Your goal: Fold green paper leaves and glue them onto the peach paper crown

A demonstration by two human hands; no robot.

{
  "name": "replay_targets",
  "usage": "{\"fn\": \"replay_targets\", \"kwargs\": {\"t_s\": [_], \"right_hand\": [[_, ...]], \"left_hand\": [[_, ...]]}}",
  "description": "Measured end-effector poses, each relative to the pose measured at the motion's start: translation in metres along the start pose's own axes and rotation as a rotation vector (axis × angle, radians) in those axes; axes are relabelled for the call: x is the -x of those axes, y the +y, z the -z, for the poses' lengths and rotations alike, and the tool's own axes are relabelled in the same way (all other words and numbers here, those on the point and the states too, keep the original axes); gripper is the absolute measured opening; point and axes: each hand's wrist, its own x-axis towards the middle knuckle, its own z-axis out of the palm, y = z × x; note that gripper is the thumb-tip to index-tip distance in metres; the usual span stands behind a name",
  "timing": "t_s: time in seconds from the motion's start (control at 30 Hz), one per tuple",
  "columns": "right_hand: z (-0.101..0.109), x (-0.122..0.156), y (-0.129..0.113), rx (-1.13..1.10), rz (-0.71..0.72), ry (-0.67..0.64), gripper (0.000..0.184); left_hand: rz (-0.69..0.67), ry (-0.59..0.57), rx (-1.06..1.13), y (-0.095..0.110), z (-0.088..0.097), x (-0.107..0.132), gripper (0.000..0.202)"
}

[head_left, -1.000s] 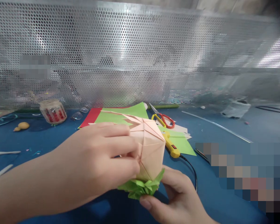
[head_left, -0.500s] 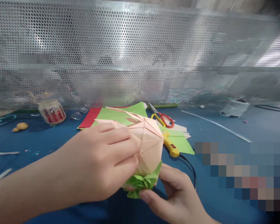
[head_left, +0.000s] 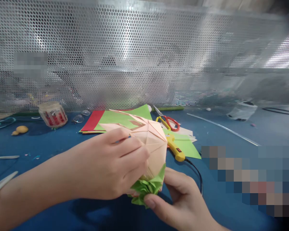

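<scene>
A folded peach-pink paper flower (head_left: 152,141) with a green folded paper base (head_left: 148,190) is held between both hands above the blue table (head_left: 231,138). My left hand (head_left: 110,166) is wrapped around the pink body from the left, fingers curled over its folds. My right hand (head_left: 180,200) comes from below right, with thumb and fingers pinching the green base.
Red and green paper sheets (head_left: 106,119) lie behind the flower, with red-handled scissors (head_left: 168,122) and a yellow glue gun (head_left: 175,149) with a black cord to the right. A small jar (head_left: 53,114) stands at the left. A perforated metal screen (head_left: 135,54) closes the back.
The flower has dropped slightly and turned a little in my hands. My left fingers have shifted over its pink folds, and my right thumb has closed further onto the green base.
</scene>
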Motion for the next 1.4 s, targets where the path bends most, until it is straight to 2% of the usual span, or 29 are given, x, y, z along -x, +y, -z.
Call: {"fn": "replay_targets", "kwargs": {"t_s": [0.3, 0.47, 0.63, 0.77, 0.9, 1.1, 1.23, 1.4], "right_hand": [[0.000, 0.001, 0.000, 0.024, -0.018, -0.012, 0.016], [0.001, -0.002, -0.004, 0.014, -0.022, 0.005, 0.011], [0.001, -0.002, -0.004, -0.009, -0.015, 0.012, 0.009], [0.002, 0.000, -0.003, -0.031, -0.007, 0.007, 0.010], [0.003, -0.002, -0.006, -0.041, 0.006, 0.018, 0.015], [0.002, -0.007, -0.009, -0.058, 0.010, 0.038, 0.015], [0.003, -0.005, -0.006, -0.096, -0.048, -0.011, 0.014], [0.003, -0.007, -0.008, -0.340, -0.192, -0.078, 0.014]], "left_hand": [[0.037, 0.017, -0.006, 0.001, -0.005, 0.003, 0.038], [0.131, 0.019, 0.163, 0.000, -0.002, 0.002, 0.037], [0.160, 0.032, 0.284, -0.007, 0.007, 0.002, 0.034], [0.181, -0.039, 0.246, -0.008, 0.009, 0.003, 0.038], [0.174, 0.039, 0.174, -0.005, 0.007, 0.004, 0.042], [0.144, 0.020, 0.133, -0.002, 0.009, 0.000, 0.046], [0.107, 0.037, 0.093, -0.001, 0.006, 0.001, 0.046], [0.078, 0.048, 0.090, -0.001, 0.001, 0.002, 0.051]]}}
